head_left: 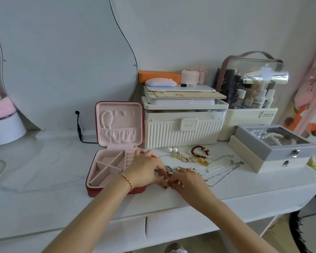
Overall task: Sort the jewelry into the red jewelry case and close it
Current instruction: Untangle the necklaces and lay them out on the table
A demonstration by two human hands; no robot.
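- Little writing can be read: the cream organiser (248, 123) at the right carries a small dark logo with a line of text, too small to make out; the ribbed box (182, 130) has a raised badge with faint script, unreadable; a bottle (267, 101) behind shows vertical dark lettering, also illegible.
- The red case (115, 161) stands open on the white table (44, 170), lid upright, a pearl strand (107, 119) hanging inside the lid; its pink tray compartments hold nothing visible.
- The left hand (146, 170) and right hand (185, 179) meet just right of the case, fingertips curled and pinching a dark silvery piece (170, 170) between them.
- Beyond the fingers lie silver chains (219, 167), a red bead bracelet (200, 151), pearl earrings (172, 149) and gold charms (203, 161).
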